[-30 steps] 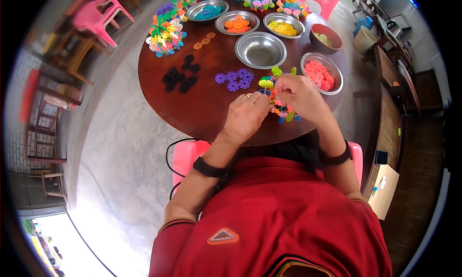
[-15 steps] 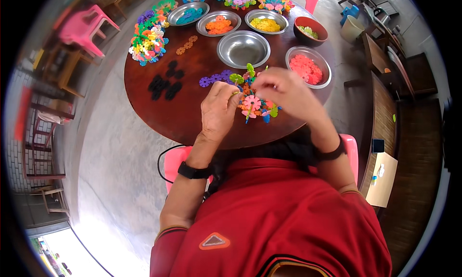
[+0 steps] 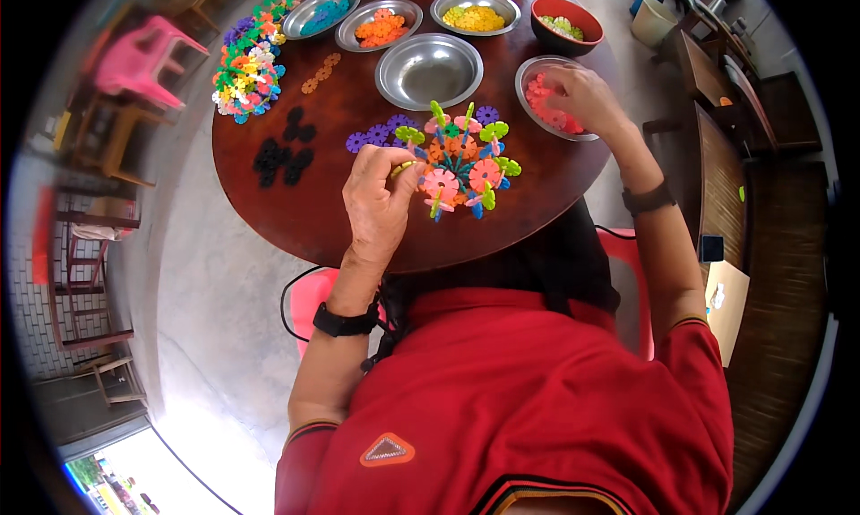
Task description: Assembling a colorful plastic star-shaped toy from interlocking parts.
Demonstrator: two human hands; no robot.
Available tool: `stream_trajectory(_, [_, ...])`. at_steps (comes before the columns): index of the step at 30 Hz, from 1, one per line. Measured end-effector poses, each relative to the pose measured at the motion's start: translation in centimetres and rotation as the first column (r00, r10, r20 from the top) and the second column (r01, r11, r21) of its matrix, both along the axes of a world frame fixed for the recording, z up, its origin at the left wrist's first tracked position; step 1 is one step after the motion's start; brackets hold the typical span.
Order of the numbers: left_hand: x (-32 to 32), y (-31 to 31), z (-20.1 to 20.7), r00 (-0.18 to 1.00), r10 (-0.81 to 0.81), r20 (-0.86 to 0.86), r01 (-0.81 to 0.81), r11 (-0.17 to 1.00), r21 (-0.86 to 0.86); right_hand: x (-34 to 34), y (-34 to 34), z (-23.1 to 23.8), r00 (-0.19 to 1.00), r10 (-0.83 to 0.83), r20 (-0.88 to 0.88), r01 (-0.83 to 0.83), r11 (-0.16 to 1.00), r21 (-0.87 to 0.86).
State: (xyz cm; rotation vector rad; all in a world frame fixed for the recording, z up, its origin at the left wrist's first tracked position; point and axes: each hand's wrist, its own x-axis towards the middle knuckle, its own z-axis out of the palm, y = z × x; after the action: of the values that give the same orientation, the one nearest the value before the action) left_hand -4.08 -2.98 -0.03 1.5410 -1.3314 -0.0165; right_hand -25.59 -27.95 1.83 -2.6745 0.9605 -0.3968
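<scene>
A ball-like cluster of interlocking plastic flower discs [image 3: 461,161] in pink, green, orange and blue rests near the front of the round table. At its left side, my left hand [image 3: 381,193] pinches a yellow-green flower disc [image 3: 403,168] that touches the cluster's edge. Out to the right, my right hand [image 3: 589,101] reaches into a metal bowl [image 3: 527,103] of pink flower discs [image 3: 540,91]. Its fingers are bent down among the discs, and whatever lies between the fingertips is hidden.
Purple discs [image 3: 376,136], black discs [image 3: 285,157] and orange discs [image 3: 321,72] lie on the table [image 3: 296,215]. Beyond stand an empty metal bowl [image 3: 428,72], bowls of blue, orange and yellow discs, and a red-brown bowl [image 3: 567,27]. Finished-looking flower clusters [image 3: 251,67] line the far left edge.
My right hand has left the cluster and moved right into the bowl of pink discs. My left hand stays at the cluster's left side. The view has shifted slightly.
</scene>
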Motion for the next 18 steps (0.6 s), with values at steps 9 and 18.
stream_trajectory(9, [0.0, -0.5, -0.7, 0.941, -0.113, -0.319, 0.109, 0.994, -0.031, -0.1, -0.7, -2.6, 0.999, -0.027, 0.024, 0.028, 0.998, -0.055])
stream_trajectory(18, [0.7, -0.2, 0.1, 0.986, -0.078, -0.150, 0.070, 0.996, -0.058, 0.6, 3.9, 4.2, 0.925, 0.129, 0.358, -0.105, 0.991, -0.085])
